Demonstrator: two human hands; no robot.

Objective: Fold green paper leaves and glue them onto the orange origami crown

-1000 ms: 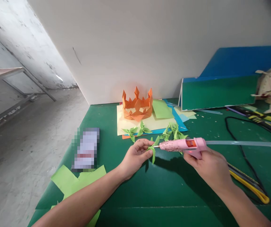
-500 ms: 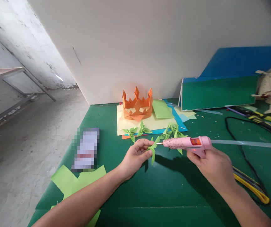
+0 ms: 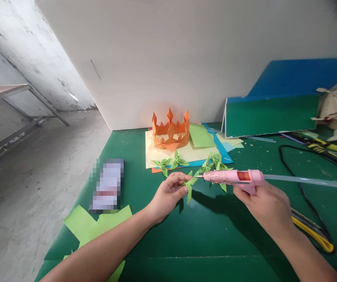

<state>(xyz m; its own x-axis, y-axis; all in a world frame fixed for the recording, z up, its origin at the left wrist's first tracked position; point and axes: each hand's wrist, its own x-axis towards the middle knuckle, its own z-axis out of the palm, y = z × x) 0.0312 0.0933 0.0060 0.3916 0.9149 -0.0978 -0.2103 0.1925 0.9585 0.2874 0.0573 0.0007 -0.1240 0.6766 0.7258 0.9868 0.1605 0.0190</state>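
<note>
My left hand [image 3: 171, 194] pinches a green folded paper flower [image 3: 189, 186] above the green tabletop. My right hand [image 3: 269, 207] grips a pink hot glue gun [image 3: 229, 177] with a long clear glue stick [image 3: 309, 181] sticking out of its back. The metal nozzle points left, at or very near the flower's petal; whether it touches I cannot tell. Behind the hands lie more green paper flowers [image 3: 180, 160], several bunched partly behind the gun. An orange folded paper crown [image 3: 171, 139] stands on a stack of coloured paper [image 3: 153, 152].
A blurred-out phone [image 3: 108, 184] and green paper sheets [image 3: 83, 223] lie at left. On the right are a yellow-handled cutter [image 3: 315, 231], a black cord [image 3: 300, 188], pliers [image 3: 318, 145] and a green board [image 3: 271, 115]. A pale panel [image 3: 168, 58] rises behind the table.
The glue gun has shifted very slightly right, its nozzle staying by the flower's petal. The flower has tilted a little in my left hand, which otherwise holds its place.
</note>
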